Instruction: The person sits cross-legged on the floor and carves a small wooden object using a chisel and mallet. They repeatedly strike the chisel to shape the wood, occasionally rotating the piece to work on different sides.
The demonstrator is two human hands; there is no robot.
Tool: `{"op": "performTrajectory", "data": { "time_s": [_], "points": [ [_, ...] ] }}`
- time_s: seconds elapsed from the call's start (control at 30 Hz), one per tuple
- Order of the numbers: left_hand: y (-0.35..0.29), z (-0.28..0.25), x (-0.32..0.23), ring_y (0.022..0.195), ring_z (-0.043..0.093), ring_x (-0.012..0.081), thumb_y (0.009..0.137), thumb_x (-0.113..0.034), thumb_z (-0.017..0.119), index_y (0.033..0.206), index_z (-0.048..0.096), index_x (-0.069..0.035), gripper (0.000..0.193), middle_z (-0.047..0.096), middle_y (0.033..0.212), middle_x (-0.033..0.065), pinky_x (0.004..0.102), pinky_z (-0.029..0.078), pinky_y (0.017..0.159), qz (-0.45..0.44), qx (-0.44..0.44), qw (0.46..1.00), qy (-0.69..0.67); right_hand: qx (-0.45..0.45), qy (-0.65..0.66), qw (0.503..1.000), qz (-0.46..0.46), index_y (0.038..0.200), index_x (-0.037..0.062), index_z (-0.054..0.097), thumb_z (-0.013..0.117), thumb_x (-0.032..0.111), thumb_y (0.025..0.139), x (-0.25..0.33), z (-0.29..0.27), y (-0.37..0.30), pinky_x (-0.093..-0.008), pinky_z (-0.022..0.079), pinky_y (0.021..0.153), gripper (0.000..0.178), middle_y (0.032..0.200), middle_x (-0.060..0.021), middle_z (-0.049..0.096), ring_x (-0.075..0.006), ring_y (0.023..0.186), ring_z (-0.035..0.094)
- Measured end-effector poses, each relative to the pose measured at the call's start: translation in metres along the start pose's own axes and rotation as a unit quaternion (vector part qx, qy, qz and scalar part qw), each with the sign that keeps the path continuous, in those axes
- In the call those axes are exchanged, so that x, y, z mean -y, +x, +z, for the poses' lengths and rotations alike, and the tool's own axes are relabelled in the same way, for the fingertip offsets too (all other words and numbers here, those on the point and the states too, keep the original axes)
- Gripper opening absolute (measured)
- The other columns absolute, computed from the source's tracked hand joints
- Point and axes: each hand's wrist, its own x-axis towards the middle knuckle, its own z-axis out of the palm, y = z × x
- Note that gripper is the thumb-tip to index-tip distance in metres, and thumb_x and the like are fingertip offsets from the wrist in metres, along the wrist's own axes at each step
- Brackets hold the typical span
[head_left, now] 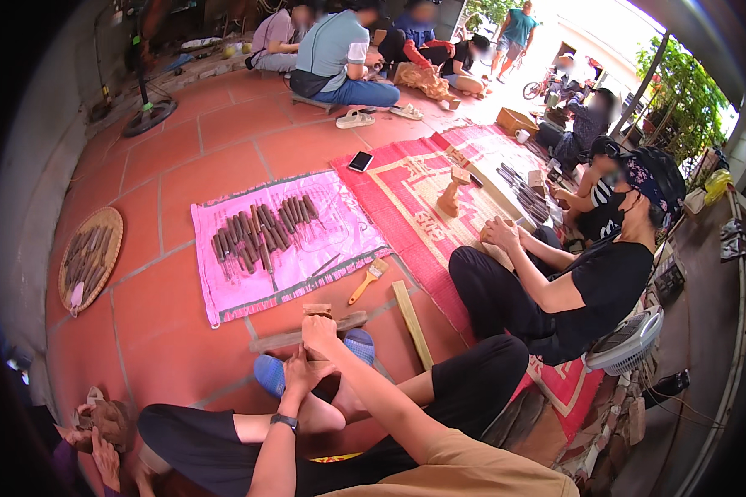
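My right hand (318, 333) is closed around a brown wooden piece (317, 310), whose flat top sticks out above the fist. Just below and to the left, my left hand (303, 375) is closed, close against the right one; what its fingers hold is hidden. Both hands are between my feet, which wear blue slippers (269, 374). Behind the hands a long dark wooden bar (278, 340) lies on the floor by the slippers.
Several wood-handled carving tools (249, 236) lie on a pink cloth (211, 286). Nearby are a paintbrush (367, 280), a wooden strip (412, 325) and a round basket (118, 257) of tools. To my right a person (584, 277) sits on a red mat (389, 195) by a carved wooden figure (451, 197).
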Motion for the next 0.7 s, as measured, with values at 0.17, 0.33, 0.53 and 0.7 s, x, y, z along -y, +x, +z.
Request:
{"op": "performTrajectory", "data": {
  "time_s": [0.17,0.33,0.53,0.7],
  "points": [
    [-0.004,-0.008,0.006,0.110,0.057,0.0380,0.057,-0.062,0.079,0.133,0.041,0.008,0.110,0.060,0.116,0.0264,0.0439,0.042,0.097,-0.027,-0.001,1.000,-0.007,0.014,0.024,0.999,-0.037,0.077,0.0018,0.067,0.059,0.016,0.077,0.007,-0.011,-0.007,-0.0473,0.055,0.065,0.016,0.076,-0.0216,0.067,-0.0363,0.074,0.069],
    [-0.001,-0.005,-0.007,0.111,0.057,0.0377,0.057,-0.060,0.080,0.134,0.042,0.006,0.108,0.059,0.117,0.0271,0.0445,0.042,0.098,-0.032,0.016,0.999,-0.019,-0.010,0.037,0.999,0.009,0.077,0.0022,0.066,0.059,0.017,0.077,-0.010,0.001,0.000,-0.0477,0.055,0.066,0.016,0.075,-0.0208,0.067,-0.0362,0.074,0.068],
    [-0.005,-0.006,0.003,0.110,0.057,0.0382,0.057,-0.058,0.081,0.131,0.044,0.007,0.105,0.060,0.116,0.0264,0.0444,0.042,0.097,-0.020,-0.007,0.999,-0.031,-0.011,0.045,0.999,0.013,0.077,0.0020,0.067,0.057,0.016,0.078,0.002,-0.007,-0.010,-0.0468,0.055,0.067,0.017,0.080,-0.0211,0.068,-0.0356,0.078,0.069],
    [-0.002,0.003,0.000,0.106,0.060,0.0378,0.057,-0.056,0.083,0.127,0.048,0.006,0.100,0.061,0.114,0.0250,0.0446,0.045,0.094,-0.006,-0.021,0.999,-0.032,0.031,0.053,0.998,0.031,0.078,0.0014,0.068,0.053,0.015,0.081,-0.009,-0.004,0.004,-0.0466,0.055,0.067,0.020,0.081,-0.0211,0.068,-0.0354,0.079,0.069]
  ]
}}
